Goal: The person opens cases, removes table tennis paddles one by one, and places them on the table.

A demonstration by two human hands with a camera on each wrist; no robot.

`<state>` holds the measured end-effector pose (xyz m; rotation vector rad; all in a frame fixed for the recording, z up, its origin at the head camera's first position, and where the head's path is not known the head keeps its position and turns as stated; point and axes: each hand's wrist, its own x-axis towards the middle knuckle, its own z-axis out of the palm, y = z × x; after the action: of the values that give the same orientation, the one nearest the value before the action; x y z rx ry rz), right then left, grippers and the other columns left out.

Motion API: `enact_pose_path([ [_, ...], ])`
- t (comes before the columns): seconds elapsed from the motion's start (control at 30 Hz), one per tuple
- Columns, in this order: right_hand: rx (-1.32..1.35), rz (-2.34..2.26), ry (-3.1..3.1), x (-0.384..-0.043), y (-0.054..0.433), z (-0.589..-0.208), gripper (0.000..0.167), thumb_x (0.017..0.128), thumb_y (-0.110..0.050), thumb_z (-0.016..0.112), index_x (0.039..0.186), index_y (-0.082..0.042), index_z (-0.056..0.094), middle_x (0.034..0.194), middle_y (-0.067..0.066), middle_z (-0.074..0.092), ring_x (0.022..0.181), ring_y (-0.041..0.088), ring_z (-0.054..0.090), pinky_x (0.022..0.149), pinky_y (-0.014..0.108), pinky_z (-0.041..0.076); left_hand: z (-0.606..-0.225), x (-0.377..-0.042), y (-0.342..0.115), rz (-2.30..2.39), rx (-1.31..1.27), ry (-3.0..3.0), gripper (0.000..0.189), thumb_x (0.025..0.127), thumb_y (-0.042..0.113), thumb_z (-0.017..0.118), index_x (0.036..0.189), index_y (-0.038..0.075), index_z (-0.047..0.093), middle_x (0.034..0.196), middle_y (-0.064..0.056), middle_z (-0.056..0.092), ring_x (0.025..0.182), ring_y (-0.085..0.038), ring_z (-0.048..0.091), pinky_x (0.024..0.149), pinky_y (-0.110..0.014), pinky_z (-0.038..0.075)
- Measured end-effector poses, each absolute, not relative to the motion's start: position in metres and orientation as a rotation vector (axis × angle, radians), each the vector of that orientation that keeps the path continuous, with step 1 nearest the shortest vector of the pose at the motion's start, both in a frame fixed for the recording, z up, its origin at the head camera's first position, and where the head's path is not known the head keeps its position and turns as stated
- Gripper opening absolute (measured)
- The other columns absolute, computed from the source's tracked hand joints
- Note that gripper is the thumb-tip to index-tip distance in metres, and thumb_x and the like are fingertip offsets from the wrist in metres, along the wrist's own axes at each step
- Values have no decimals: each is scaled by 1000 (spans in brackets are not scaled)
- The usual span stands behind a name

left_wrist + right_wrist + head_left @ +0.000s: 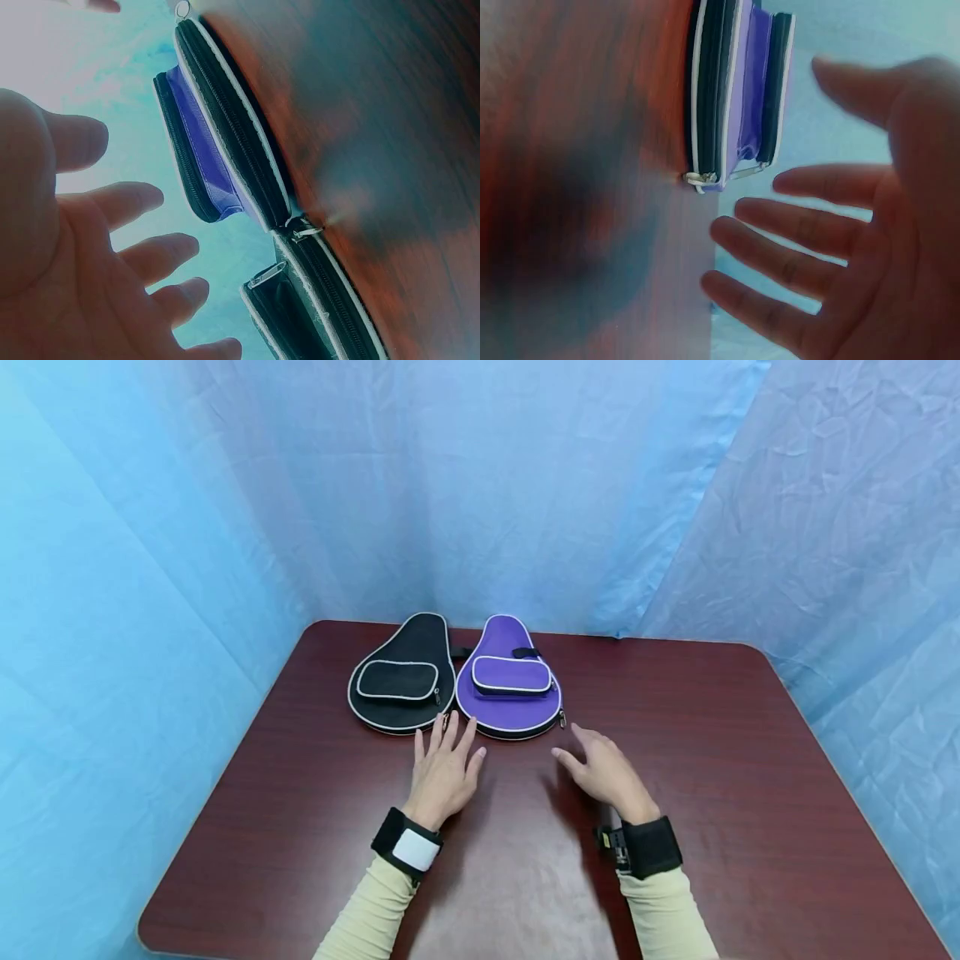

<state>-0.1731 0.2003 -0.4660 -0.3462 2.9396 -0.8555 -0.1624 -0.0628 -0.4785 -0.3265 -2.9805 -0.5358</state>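
Note:
Two table tennis paddle cases lie side by side near the far edge of the table. The black case [405,647] is on the left, the purple case [510,714] on the right; each has white piping and a zipped front pocket. My left hand [442,781], fingers spread, hovers just in front of where the cases meet. In the left wrist view its palm [82,277] is bare, apart from both zipped edges. My right hand [607,772] is held near the purple case's lower right corner, by its zipper pull [701,178]. Its fingers are extended and hold nothing.
The dark red wooden table [750,793] has rounded corners. Blue cloth [510,485] hangs behind it and along both sides. A black strap [461,652] shows between the two cases, and a black wristband [652,847] is on my right wrist.

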Motion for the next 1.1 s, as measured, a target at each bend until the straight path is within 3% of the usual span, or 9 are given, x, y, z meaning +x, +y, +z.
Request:
enact_pose_path([
  [0.2,-257,-790,2913,-203,204,-466,54,98,-29,62,135,11,54,131,31,59,120,44,58,98,56,47,-477,-163,-62,-551,-326,-2985,54,105,41,40,154,17,38,160,-15,31,151,-34,19,118,-62,14],
  [0.33,-146,-729,2826,-221,201,-467,48,96,-30,66,127,5,62,121,25,65,105,37,63,89,52,52,-478,-163,-61,-564,-332,-2985,55,105,40,41,154,16,38,160,-15,31,151,-34,18,118,-62,13],
  [0.47,-11,-684,2794,-235,195,-470,31,92,-31,70,99,0,69,93,16,66,82,29,62,71,42,52,-480,-163,-60,-572,-336,-2998,55,105,41,40,155,16,37,160,-15,30,151,-34,18,118,-62,13],
  [0.6,110,-692,2820,-243,187,-475,30,90,-27,72,73,-5,60,73,9,55,68,26,56,62,37,44,-482,-161,-59,-586,-335,-2997,55,105,40,41,154,15,37,160,-16,31,151,-35,19,118,-62,13],
  [0.87,312,-778,2920,-252,189,-484,30,88,-17,62,60,-9,53,88,21,67,85,40,65,71,49,52,-482,-163,-55,-617,-352,-2992,55,105,41,41,154,15,37,160,-15,31,151,-35,19,119,-62,12],
  [1.1,417,-808,2949,-255,193,-490,27,89,-15,54,65,-4,61,106,32,67,97,49,64,79,56,53,-482,-168,-48,-608,-416,-2975,56,104,40,43,152,12,40,158,-15,34,150,-35,22,118,-62,15],
])
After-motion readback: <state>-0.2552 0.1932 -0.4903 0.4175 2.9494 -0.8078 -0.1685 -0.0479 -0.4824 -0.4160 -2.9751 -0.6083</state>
